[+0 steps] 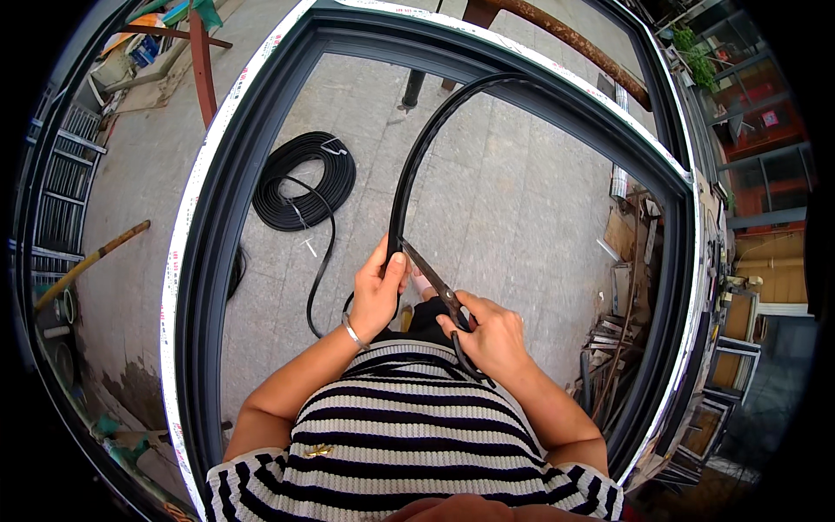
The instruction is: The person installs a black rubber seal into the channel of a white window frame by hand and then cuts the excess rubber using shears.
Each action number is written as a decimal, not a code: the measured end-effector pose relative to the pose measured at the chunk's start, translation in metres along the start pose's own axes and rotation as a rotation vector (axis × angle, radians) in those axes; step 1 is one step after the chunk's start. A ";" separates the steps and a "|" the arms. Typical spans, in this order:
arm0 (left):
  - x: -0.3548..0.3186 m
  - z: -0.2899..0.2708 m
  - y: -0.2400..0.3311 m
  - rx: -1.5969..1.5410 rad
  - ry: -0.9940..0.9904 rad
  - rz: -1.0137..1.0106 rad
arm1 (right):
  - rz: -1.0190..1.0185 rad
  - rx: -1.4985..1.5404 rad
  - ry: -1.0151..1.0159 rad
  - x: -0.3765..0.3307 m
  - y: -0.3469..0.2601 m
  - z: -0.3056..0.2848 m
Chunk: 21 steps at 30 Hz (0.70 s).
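And it's black at the centre, the strip [417,165] glossy black, the coil [271,198] matching it, the scissors [430,274] dark grey along the blades! Bold black and cream stripes run right across the shirt [417,426], with a gold brooch [319,451] glinting and a silver bracelet [350,333] shining! The frame [200,261] wears charcoal, its film [171,287] white with red marks, the floor [513,200] pale grey! Out wide, a rusty brown pipe [574,43], a yellow-brown pole [96,261], green leaves [691,56]
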<state>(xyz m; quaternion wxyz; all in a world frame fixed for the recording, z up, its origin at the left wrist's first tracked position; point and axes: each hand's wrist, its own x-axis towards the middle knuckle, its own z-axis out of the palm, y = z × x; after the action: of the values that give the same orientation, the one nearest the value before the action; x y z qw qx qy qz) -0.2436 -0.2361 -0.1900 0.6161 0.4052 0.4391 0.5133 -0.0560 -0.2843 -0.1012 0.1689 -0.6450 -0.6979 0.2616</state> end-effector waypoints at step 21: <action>0.001 -0.009 0.004 0.027 0.017 -0.037 | -0.183 -0.188 0.061 0.008 0.010 -0.001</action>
<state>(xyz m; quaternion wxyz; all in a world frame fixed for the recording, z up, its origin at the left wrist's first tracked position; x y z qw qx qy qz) -0.2529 -0.2343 -0.1886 0.6161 0.4008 0.4587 0.4995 -0.0482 -0.2764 -0.1073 0.1521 -0.5993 -0.7698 0.1586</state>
